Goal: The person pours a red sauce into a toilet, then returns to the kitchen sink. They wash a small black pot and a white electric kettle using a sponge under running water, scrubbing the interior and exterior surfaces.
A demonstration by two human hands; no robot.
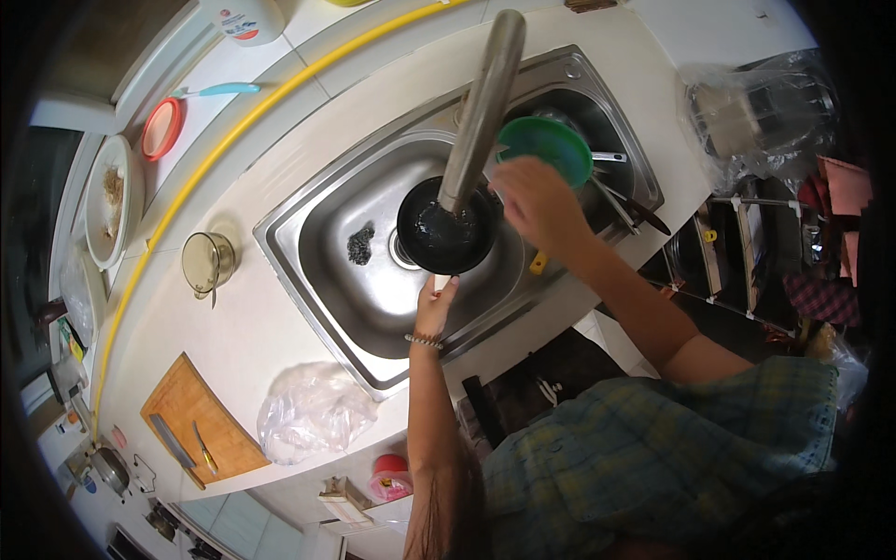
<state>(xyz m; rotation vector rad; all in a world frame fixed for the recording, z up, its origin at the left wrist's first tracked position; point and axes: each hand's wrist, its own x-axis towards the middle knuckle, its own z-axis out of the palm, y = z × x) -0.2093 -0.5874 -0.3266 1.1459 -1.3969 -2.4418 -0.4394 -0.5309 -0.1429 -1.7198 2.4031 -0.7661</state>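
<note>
My left hand (435,308) grips the pale handle of a small black pan (451,255), which is held over the steel sink basin (350,189) beside the drain. The metal faucet spout (486,105) reaches over the pan, and its inside looks wet. My right hand (533,203) is raised just right of the spout, near a green plastic bowl (549,143) in the second basin. It is blurred, and whether it holds anything cannot be told. A dark metal scouring pad (360,244) lies in the basin left of the pan.
Utensils stick out of the right basin, among them a dark-handled one (649,215). On the counter at left stand a glass cup (208,263), a clear plastic bag (318,413) and a wooden cutting board (203,420) with two knives. A yellow hose (231,143) runs along the wall.
</note>
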